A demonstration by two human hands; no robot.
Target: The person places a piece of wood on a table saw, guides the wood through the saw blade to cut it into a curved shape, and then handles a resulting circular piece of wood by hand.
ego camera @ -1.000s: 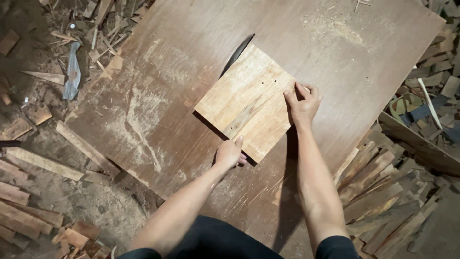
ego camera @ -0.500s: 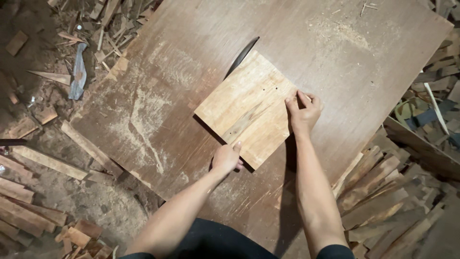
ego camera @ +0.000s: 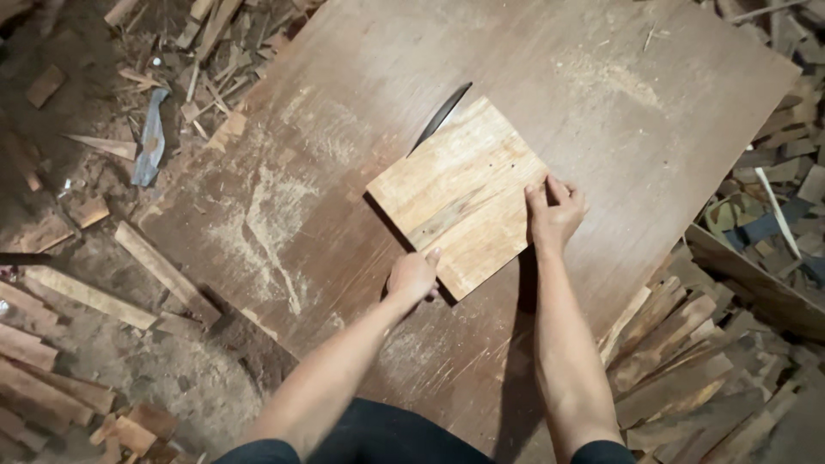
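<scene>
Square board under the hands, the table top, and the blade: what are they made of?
Square board: pale, unfinished wood; grain streaks and raw edges show. Table top: reddish-brown sheet, probably plywood, matt, dusted with sawdust. Blade: dark and thin, likely metal, rising from a slot. Left hand and right hand press on the board's edges.
</scene>
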